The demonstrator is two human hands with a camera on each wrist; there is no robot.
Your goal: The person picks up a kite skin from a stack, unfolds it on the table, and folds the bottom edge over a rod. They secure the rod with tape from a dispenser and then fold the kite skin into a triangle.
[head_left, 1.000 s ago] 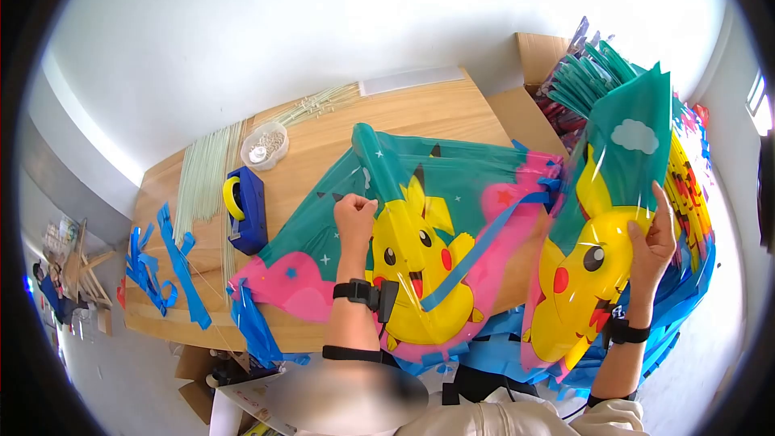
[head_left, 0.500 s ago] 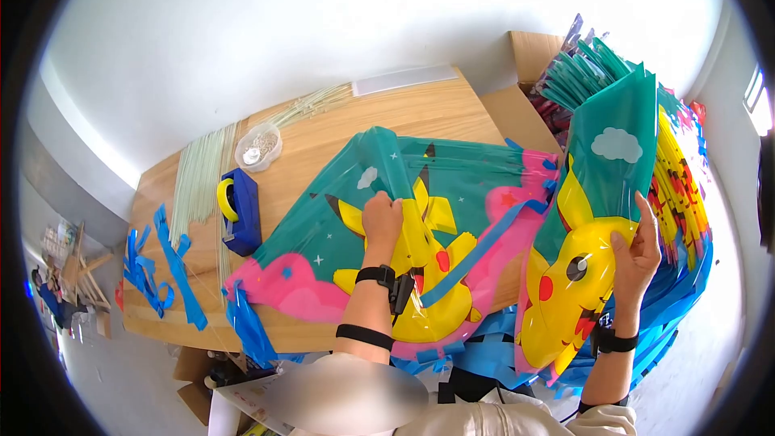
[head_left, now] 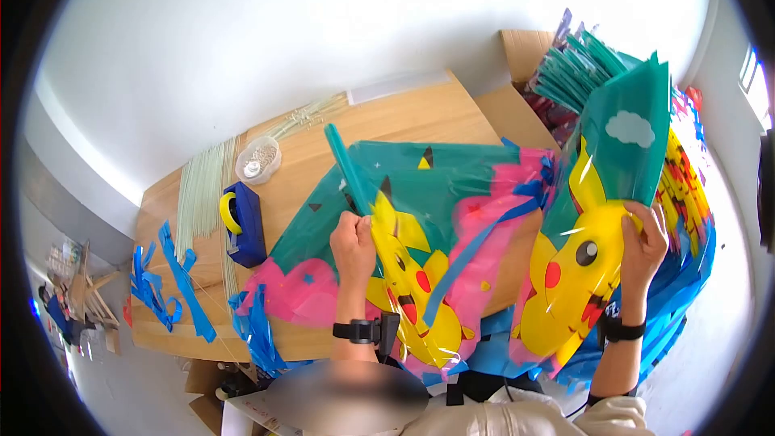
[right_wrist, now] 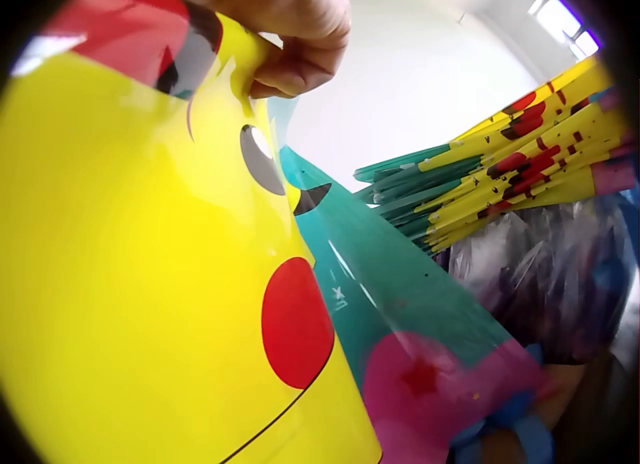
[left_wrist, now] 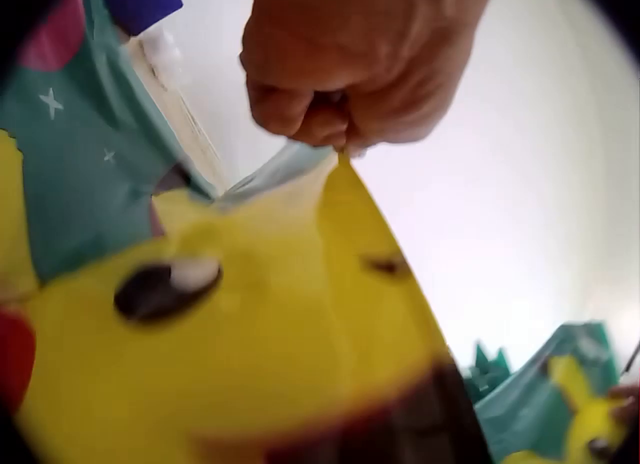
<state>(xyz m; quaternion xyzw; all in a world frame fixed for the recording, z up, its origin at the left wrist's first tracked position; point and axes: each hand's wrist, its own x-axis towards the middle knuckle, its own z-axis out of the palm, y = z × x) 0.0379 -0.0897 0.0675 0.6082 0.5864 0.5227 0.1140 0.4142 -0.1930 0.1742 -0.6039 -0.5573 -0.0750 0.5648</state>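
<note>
A thin plastic kite (head_left: 476,178), printed with a yellow cartoon figure on green and pink, spreads over the table. My left hand (head_left: 353,246) pinches it along a crease in the middle and lifts it into a ridge. In the left wrist view, the film (left_wrist: 250,314) hangs from the fingertips. On the right, my right hand (head_left: 643,236) pinches the edge of a second kite (head_left: 577,250), which is folded in half and stands upright. Its yellow face (right_wrist: 140,234) fills much of the right wrist view. A blue ribbon (head_left: 476,258) trails over the spread kite.
Left on the wooden table (head_left: 412,117) are a blue tape dispenser (head_left: 243,226), a plastic bowl of small parts (head_left: 258,160), thin pale rods (head_left: 202,194) and blue ribbon strips (head_left: 184,282). A cardboard box (head_left: 513,117) and piled folded kites (head_left: 684,194) stand at the right.
My left hand first moved right along the kite, then back left, raising the crease into a narrower, steeper fold. My right hand's fingers, straighter before, now pinch the second kite's edge.
</note>
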